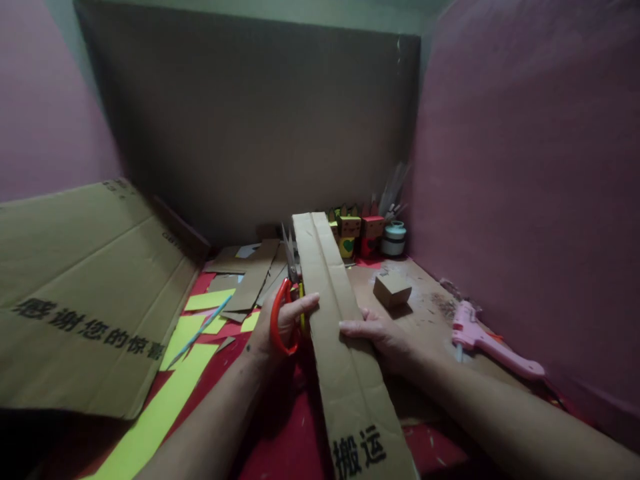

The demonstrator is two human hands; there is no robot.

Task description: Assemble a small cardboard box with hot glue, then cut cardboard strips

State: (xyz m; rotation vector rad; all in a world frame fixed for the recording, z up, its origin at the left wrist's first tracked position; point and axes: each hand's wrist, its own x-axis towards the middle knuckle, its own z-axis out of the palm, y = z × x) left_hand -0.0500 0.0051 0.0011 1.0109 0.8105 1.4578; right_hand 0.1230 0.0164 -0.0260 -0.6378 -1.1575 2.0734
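A long creased cardboard strip (327, 287) stands up in the middle, with printed characters near its lower end. My left hand (283, 317) has the red-handled scissors (283, 317) hooked on it, their blades pointing up beside the strip's left edge. Its extended finger rests on the strip. On the right edge, my right hand (377, 333) grips the strip with the thumb on the near face and the other fingers behind. A small cardboard box (393, 291) lies to the right of the strip.
A large cardboard sheet (85, 300) leans at the left, beside yellow paper (170, 400) and cardboard scraps (255, 277). At the back are small box figures (371, 233) and a pale jar (393, 239). A pink glue gun (490, 343) lies at the right.
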